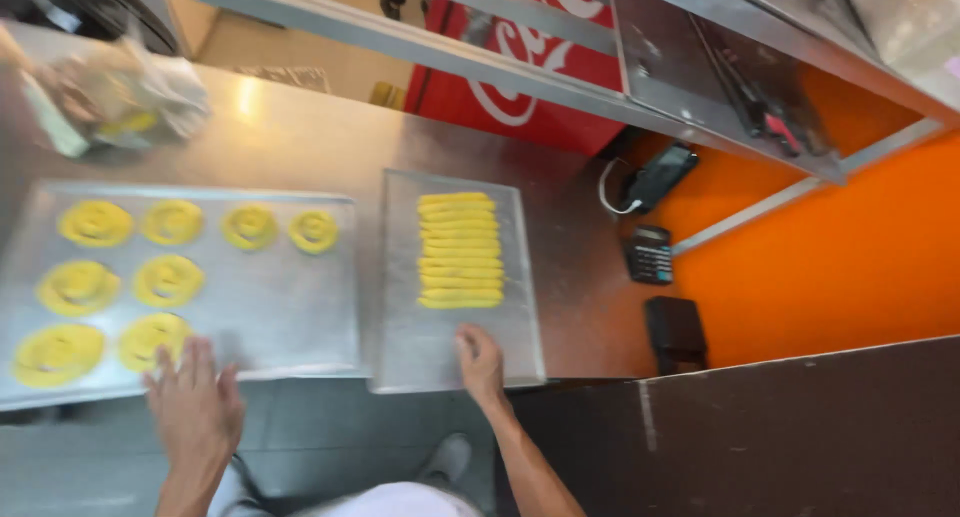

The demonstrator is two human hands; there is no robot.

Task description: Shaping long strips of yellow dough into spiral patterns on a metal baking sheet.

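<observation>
Two bare hands rest at the near edge of a steel table (300, 137), seen from above. On the left hand (195, 402) the fingers (203, 357) are spread flat and open on the near rim of a large metal tray (290, 307), gripping nothing. The right hand (480, 362) lies with its fingers loosely open on the near end of a smaller, narrower tray (400, 337); whether the thumb hooks under the rim cannot be told.

The large tray, toward the table's left edge, carries rows of yellow dough spirals (168, 280). The small tray sits just beside it, nearer the middle, and holds a neat stack of straight yellow dough strips (460, 249).

To handle either tray well, it seems wise to keep it level and slide it gently, so the soft dough does not shift.

At the far left corner, blurred, another person's hand (60, 82) holds a crumpled clear bag (150, 92). Past the right edge, an orange shelf holds a dark calculator (650, 254) and a corded phone (660, 175).
</observation>
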